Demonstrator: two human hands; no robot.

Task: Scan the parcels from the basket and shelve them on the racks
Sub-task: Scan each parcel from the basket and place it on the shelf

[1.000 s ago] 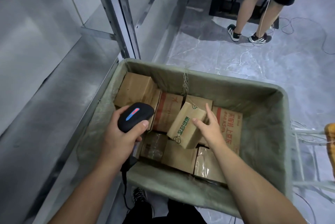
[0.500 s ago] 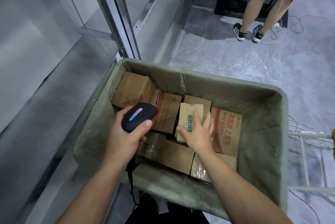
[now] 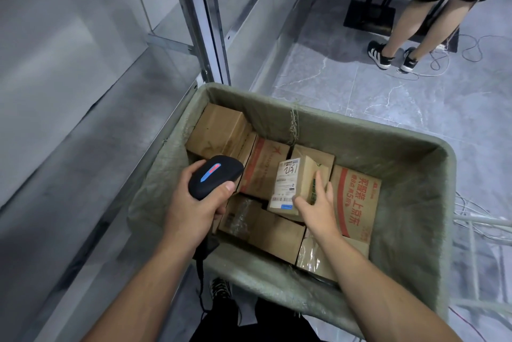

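Observation:
A green fabric-lined basket point(image 3: 410, 203) holds several brown cardboard parcels. My left hand point(image 3: 194, 211) grips a black barcode scanner point(image 3: 214, 179) over the basket's left side, its head pointing toward the parcels. My right hand point(image 3: 315, 208) holds a small brown parcel point(image 3: 300, 183) at its right side and near corner. The parcel is tilted so that its white shipping label faces up and toward the scanner. A larger box with red print point(image 3: 357, 203) lies just right of that hand.
The grey metal rack point(image 3: 83, 133) runs along the left, with an upright post point(image 3: 210, 17) at the basket's far left corner. Another person point(image 3: 410, 23) stands on the tiled floor at the far right, near cables. White wires lie right of the basket.
My right hand has turned the small parcel over, so its white label now shows. The scanner hand has stayed almost still over the basket's left side.

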